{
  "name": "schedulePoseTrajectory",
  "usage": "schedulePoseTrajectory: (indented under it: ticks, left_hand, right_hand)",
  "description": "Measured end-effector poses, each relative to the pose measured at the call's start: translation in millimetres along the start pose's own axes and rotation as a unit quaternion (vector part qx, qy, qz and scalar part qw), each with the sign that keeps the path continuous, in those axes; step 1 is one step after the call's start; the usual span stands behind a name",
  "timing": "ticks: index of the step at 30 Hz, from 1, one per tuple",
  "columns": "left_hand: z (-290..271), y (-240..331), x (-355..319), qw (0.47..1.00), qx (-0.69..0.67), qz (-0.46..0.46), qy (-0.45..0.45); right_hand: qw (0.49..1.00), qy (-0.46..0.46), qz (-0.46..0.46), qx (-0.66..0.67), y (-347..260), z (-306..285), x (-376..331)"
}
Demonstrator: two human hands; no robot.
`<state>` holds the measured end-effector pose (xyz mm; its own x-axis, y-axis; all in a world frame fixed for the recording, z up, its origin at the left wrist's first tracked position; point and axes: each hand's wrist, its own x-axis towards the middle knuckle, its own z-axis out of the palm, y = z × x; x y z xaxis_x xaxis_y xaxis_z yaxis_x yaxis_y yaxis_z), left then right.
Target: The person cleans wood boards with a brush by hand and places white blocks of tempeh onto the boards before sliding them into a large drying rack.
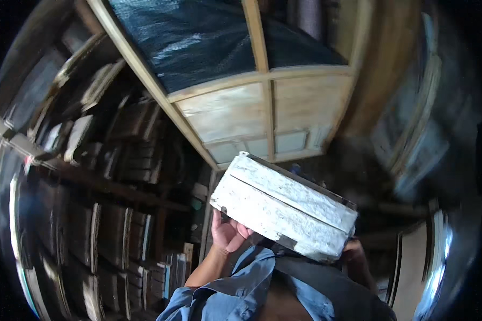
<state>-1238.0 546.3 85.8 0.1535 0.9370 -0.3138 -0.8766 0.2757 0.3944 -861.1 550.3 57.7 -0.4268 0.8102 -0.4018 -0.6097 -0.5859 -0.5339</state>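
A long white block-like thing (pixel 284 206), scuffed and with a dark groove running along it, is held up in front of my chest. It tilts down toward the right. Whether it is a box or boards stacked together, I cannot tell. My left hand (pixel 230 233) grips its near left corner from below, palm turned up, with some fingers hidden under it. At the right end my right hand (pixel 353 250) is dark and blurred, closed around the lower edge. A dark patch marks the near edge, and a dark strip lines the far side.
Ahead stands a wooden frame (pixel 268 76) with dark sheeting above and pale panels below. Racks on the left hold several upright boards (pixel 95 238). More boards (pixel 412 262) lean at the lower right. A brown wooden post (pixel 377 69) rises at the far right.
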Motion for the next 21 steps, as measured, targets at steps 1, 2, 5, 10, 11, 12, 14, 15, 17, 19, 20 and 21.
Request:
schedulePoseTrajectory:
  ticks: [1,2,5,10,11,12,14,15,17,19,20,21]
  left_hand:
    - [-5.3,0.2,5.0,1.000,-0.015,-0.013,-0.008]
    - [-11.5,0.5,10.8,0.998,-0.045,-0.022,-0.049]
    - [-23.1,4.7,18.1,0.993,-0.049,-0.045,-0.101]
    - [-37.0,0.8,23.9,0.996,-0.043,-0.065,-0.045]
    - [-42.4,4.3,26.9,0.991,-0.052,-0.093,-0.080]
    - [-45.5,6.6,25.7,0.991,-0.046,-0.110,-0.058]
    - [-69.0,10.5,33.4,0.984,-0.047,-0.150,-0.082]
    - [-42.2,14.9,32.4,0.988,-0.032,-0.150,-0.035]
    - [-47.8,19.5,43.0,0.983,-0.028,-0.178,-0.042]
    - [-62.9,25.7,60.1,0.975,-0.010,-0.213,-0.058]
    - [-68.2,28.5,70.3,0.973,0.002,-0.223,-0.054]
    - [-73.3,28.8,80.9,0.969,0.009,-0.235,-0.069]
  right_hand:
    - [1.000,0.012,-0.006,-0.007,0.1,7.0,-1.7]
    - [1.000,0.024,-0.012,-0.008,0.2,12.1,-1.2]
    - [0.998,0.055,-0.027,-0.012,-1.5,28.7,-3.9]
    - [0.991,0.119,-0.053,0.003,6.7,46.0,-34.6]
    - [0.989,0.137,-0.061,0.009,10.4,49.4,-43.6]
    - [0.987,0.148,-0.060,0.016,13.7,52.8,-47.3]
    - [0.985,0.158,-0.059,0.023,20.4,58.0,-48.2]
    - [0.984,0.163,-0.058,0.028,23.5,60.5,-50.5]
    - [0.981,0.178,-0.065,0.042,33.5,73.2,-62.6]
    - [0.977,0.190,-0.076,0.056,45.4,77.3,-72.3]
    - [0.975,0.197,-0.081,0.058,52.0,75.5,-75.0]
    - [0.974,0.199,-0.098,0.045,66.4,66.5,-73.1]
